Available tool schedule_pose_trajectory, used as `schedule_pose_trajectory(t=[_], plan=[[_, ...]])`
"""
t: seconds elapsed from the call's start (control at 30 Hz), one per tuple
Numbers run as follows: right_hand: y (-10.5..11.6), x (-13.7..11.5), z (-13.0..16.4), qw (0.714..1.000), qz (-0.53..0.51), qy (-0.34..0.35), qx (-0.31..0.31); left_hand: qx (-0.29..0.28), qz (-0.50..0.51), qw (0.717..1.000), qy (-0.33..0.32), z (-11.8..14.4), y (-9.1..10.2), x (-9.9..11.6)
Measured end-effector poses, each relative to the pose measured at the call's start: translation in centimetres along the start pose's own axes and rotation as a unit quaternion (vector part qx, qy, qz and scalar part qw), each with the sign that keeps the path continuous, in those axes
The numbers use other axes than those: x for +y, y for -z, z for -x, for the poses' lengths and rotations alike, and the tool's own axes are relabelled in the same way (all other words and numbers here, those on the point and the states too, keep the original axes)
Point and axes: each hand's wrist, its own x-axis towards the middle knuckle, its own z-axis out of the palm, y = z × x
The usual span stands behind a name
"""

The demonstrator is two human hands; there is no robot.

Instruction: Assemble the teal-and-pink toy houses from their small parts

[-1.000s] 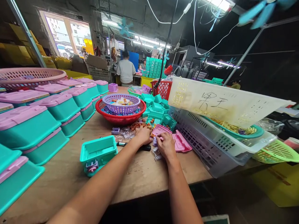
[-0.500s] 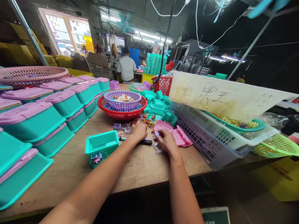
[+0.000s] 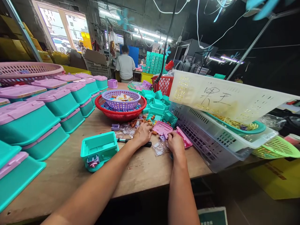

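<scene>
My left hand (image 3: 142, 135) lies over the black handle of a tool (image 3: 147, 144), its slightly bent fingers apart at a pile of small brown pieces (image 3: 140, 122). My right hand (image 3: 175, 142) is closed, fingertips down beside a pink lid-like part (image 3: 184, 137); what it holds is hidden. A dark teal bit shows under that wrist. Between the hands are clear plastic pieces (image 3: 159, 147) and a small lilac part (image 3: 162, 137), close to a second pink part (image 3: 162, 127). Left of my left hand, an uncovered teal box (image 3: 99, 147) carries a purple and pink fitting.
Stacked teal boxes with pink lids (image 3: 28, 122) line the left. A purple basket (image 3: 122, 101) sits in a red basket (image 3: 120, 115), near heaped teal parts (image 3: 157, 106). Large crates (image 3: 225, 97) lean at the right. A person (image 3: 125, 65) sits with their back to me.
My right hand has moved right and away from the small lilac part, which now lies by the pink parts. My left hand has shifted slightly right. The view has turned slightly.
</scene>
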Motion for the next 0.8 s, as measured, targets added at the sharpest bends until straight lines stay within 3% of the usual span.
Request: schedule_pose_trajectory(t=[0.27, 0.43, 0.6, 0.7, 0.8], plan=[[-1.2, -1.5, 0.4, 0.993, -0.035, 0.110, 0.000, -0.023, -0.014, 1.000, -0.001, 0.0, -1.4, -0.9], [-1.7, -1.3, 0.2, 0.988, -0.071, 0.136, 0.019, -0.004, -0.032, 0.999, -0.002, -0.7, -1.7, -0.1], [-1.0, -2.2, 0.6, 0.978, -0.152, 0.142, 0.032, 0.035, -0.058, 0.998, -0.014, 1.0, 0.7, 2.5], [-0.8, -3.6, 2.6, 0.960, -0.234, 0.152, -0.021, 0.049, -0.076, 0.995, -0.041, 3.5, 2.9, 3.8], [-1.2, -5.3, 5.8, 0.912, -0.383, 0.114, -0.093, 0.057, -0.093, 0.992, -0.057, 7.1, 5.1, 3.7]])
